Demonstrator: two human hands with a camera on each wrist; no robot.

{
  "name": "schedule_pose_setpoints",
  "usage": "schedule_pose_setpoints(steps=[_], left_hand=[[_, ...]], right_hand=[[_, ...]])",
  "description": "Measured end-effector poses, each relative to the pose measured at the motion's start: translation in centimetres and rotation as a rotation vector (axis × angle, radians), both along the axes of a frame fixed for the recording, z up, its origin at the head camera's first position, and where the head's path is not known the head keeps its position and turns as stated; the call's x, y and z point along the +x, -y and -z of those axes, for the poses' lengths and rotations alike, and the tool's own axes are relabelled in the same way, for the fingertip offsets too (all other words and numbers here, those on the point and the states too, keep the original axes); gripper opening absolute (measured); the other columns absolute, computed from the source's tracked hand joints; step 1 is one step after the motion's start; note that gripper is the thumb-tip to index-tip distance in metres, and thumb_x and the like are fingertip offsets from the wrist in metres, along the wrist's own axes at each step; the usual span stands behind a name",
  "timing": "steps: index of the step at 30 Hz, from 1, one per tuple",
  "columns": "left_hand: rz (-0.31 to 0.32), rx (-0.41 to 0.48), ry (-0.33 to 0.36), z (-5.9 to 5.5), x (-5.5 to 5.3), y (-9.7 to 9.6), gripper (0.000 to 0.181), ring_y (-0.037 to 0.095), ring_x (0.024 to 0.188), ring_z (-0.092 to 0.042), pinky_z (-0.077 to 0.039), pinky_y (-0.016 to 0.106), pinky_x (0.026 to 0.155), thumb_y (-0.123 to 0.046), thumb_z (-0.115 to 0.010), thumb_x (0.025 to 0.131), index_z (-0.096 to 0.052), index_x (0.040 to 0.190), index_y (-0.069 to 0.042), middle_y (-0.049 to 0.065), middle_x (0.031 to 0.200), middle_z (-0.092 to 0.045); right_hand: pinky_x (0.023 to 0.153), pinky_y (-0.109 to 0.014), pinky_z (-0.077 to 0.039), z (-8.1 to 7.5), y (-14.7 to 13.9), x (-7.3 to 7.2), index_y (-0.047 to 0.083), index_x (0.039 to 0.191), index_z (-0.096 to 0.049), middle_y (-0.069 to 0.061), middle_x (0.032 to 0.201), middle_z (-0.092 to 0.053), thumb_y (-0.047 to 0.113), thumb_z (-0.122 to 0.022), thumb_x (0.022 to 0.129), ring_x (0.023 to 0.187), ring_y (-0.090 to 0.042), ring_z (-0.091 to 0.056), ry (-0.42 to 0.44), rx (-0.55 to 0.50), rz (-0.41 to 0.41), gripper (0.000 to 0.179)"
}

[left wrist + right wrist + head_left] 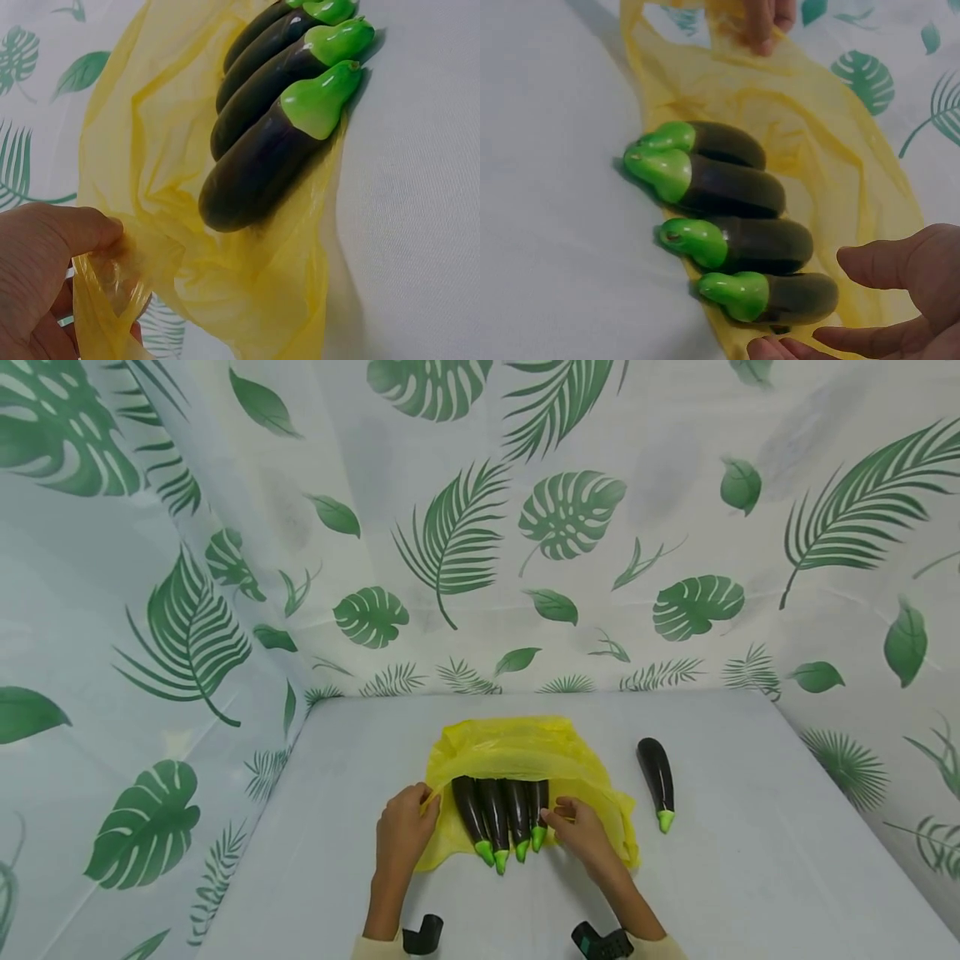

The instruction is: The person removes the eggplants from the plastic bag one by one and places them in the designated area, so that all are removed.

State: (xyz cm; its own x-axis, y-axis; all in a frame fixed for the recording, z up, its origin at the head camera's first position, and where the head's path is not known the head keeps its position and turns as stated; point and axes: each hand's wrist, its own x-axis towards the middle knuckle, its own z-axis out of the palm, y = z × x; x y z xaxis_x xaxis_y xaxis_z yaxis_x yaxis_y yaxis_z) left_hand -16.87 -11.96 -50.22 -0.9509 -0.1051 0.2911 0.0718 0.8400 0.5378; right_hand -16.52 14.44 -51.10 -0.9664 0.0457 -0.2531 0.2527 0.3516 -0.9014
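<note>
A yellow plastic bag (510,747) lies spread on the table with its mouth toward me. Several dark eggplants (262,169) with bright green caps lie side by side in the mouth, caps pointing out; the bag's upper layer covers their far ends in the head view. At the bag's left edge, my left hand (402,822) pinches the thin plastic between thumb and fingers. My right hand (581,835) is by the rightmost eggplant (802,296) of the row, thumb and fingers spread apart near its dark end. Whether a fingertip touches it, I cannot tell.
One more eggplant (657,781) lies alone on the white tabletop (750,860), right of the bag. Leaf-printed sheeting (465,635) stands behind the table and along both sides. Each wrist wears a dark strapped device (602,942).
</note>
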Motion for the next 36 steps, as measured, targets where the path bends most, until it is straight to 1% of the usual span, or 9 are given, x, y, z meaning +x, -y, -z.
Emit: schedule_pose_setpoints(steps=[3,6,11,14,16,20,24,27,36], left_hand=[[0.004,0.003,0.001,0.0,0.0,0.0,0.012,0.008,0.059,-0.048,-0.04,0.024,0.051,-0.022,-0.072,0.088,-0.067,0.085,-0.012,-0.002,0.075,-0.063],[0.004,0.003,0.001,0.1,0.0,-0.1,0.012,0.008,0.059,-0.049,-0.041,0.024,0.051,-0.022,-0.072,0.088,-0.067,0.084,-0.012,-0.003,0.075,-0.064],[0.009,0.008,0.0,0.1,0.0,-0.2,0.012,0.007,0.058,-0.046,-0.039,0.023,0.05,-0.022,-0.073,0.088,-0.067,0.083,-0.013,-0.004,0.073,-0.062],[0.015,0.007,0.0,0.2,-0.1,-0.4,0.011,0.007,0.057,-0.045,-0.038,0.022,0.049,-0.022,-0.073,0.088,-0.067,0.084,-0.013,-0.004,0.072,-0.061],[0.016,0.004,-0.002,0.1,-0.1,-0.4,0.011,0.006,0.057,-0.046,-0.038,0.022,0.049,-0.022,-0.072,0.088,-0.068,0.085,-0.012,-0.003,0.074,-0.062],[0.005,-0.01,-0.01,0.1,-0.2,-0.5,0.01,0.006,0.059,-0.049,-0.04,0.023,0.05,-0.022,-0.072,0.088,-0.069,0.087,-0.012,-0.002,0.077,-0.066],[0.0,-0.01,-0.011,0.1,-0.2,-0.5,0.01,0.006,0.059,-0.049,-0.04,0.023,0.051,-0.022,-0.073,0.087,-0.069,0.086,-0.012,-0.002,0.076,-0.066],[0.003,-0.004,-0.014,0.0,-0.1,-0.5,0.01,0.006,0.058,-0.048,-0.04,0.023,0.051,-0.022,-0.073,0.087,-0.069,0.086,-0.012,-0.002,0.075,-0.065],[0.007,0.0,-0.024,0.0,-0.3,-0.5,0.01,0.006,0.059,-0.049,-0.04,0.022,0.05,-0.021,-0.073,0.087,-0.069,0.086,-0.012,-0.002,0.076,-0.066]], right_hand=[[0.081,-0.038,-0.057,0.6,0.1,-0.4,-0.015,0.132,-0.046,-0.033,0.124,-0.054,0.019,-0.06,0.096,0.105,-0.035,-0.061,-0.001,-0.018,0.02,0.051],[0.081,-0.038,-0.057,1.0,0.2,-0.7,-0.016,0.132,-0.045,-0.034,0.124,-0.053,0.017,-0.06,0.096,0.106,-0.037,-0.061,-0.009,-0.031,0.028,0.051],[0.082,-0.04,-0.056,1.5,0.4,-1.4,-0.016,0.133,-0.046,-0.033,0.127,-0.054,0.018,-0.06,0.096,0.114,-0.043,-0.057,-0.029,0.019,0.027,0.052],[0.083,-0.042,-0.055,1.8,0.4,-1.8,-0.015,0.132,-0.047,-0.033,0.126,-0.055,0.019,-0.061,0.095,0.114,-0.044,-0.057,-0.044,0.069,0.024,0.053],[0.082,-0.043,-0.055,1.9,0.5,-2.0,-0.016,0.13,-0.048,-0.033,0.123,-0.057,0.02,-0.063,0.093,0.111,-0.044,-0.059,-0.06,0.111,0.025,0.054],[0.076,-0.042,-0.056,2.3,0.7,-2.6,-0.018,0.123,-0.053,-0.031,0.111,-0.063,0.021,-0.069,0.089,0.097,-0.038,-0.064,-0.114,0.187,0.027,0.054],[0.069,-0.039,-0.055,2.6,1.0,-2.8,-0.017,0.116,-0.057,-0.027,0.103,-0.066,0.02,-0.072,0.087,0.087,-0.031,-0.065,-0.159,0.208,0.035,0.049],[0.065,-0.037,-0.055,2.7,1.1,-3.0,-0.016,0.113,-0.059,-0.027,0.1,-0.066,0.019,-0.073,0.087,0.083,-0.03,-0.066,-0.186,0.231,0.035,0.047],[0.06,-0.034,-0.051,2.7,1.3,-3.6,-0.016,0.108,-0.062,-0.024,0.093,-0.067,0.019,-0.074,0.085,0.075,-0.025,-0.063,-0.201,0.258,0.033,0.043]])
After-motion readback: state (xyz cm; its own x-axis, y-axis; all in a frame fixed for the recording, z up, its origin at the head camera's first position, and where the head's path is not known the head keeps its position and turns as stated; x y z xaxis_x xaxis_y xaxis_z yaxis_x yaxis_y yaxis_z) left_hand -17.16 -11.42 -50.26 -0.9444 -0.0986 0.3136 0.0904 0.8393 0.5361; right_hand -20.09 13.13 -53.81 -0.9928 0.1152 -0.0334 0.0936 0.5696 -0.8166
